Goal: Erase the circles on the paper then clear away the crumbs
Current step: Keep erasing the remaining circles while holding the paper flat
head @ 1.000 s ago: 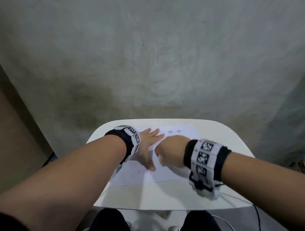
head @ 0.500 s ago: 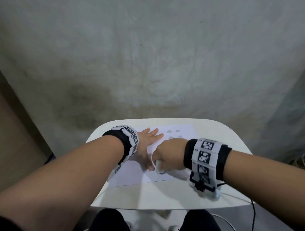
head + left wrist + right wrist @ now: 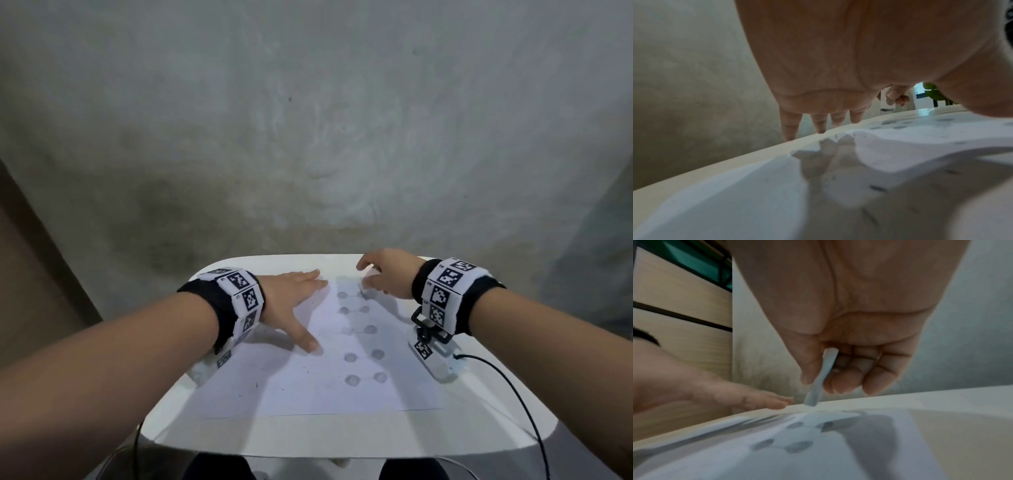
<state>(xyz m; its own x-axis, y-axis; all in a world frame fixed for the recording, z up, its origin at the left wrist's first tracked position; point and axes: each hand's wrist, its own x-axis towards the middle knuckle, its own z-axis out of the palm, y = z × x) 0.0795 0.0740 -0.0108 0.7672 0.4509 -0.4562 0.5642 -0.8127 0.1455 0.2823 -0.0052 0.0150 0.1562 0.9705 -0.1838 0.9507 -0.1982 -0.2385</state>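
Left hand (image 3: 291, 301) flat, fingers spread, pressing the white paper sheet (image 3: 308, 377) at frame centre; right hand (image 3: 383, 274) pinches a slim white eraser (image 3: 822, 378), tip at upper grey pencilled circles (image 3: 359, 329).

Eraser (image 3: 823, 376) hidden by right hand (image 3: 387, 274) overhead.

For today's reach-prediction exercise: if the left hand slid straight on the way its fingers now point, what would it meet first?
Probably nothing on the table: the left hand lies flat on the paper, its fingers pointing at the table's far edge, with only the grey wall beyond. Depth there is unclear.
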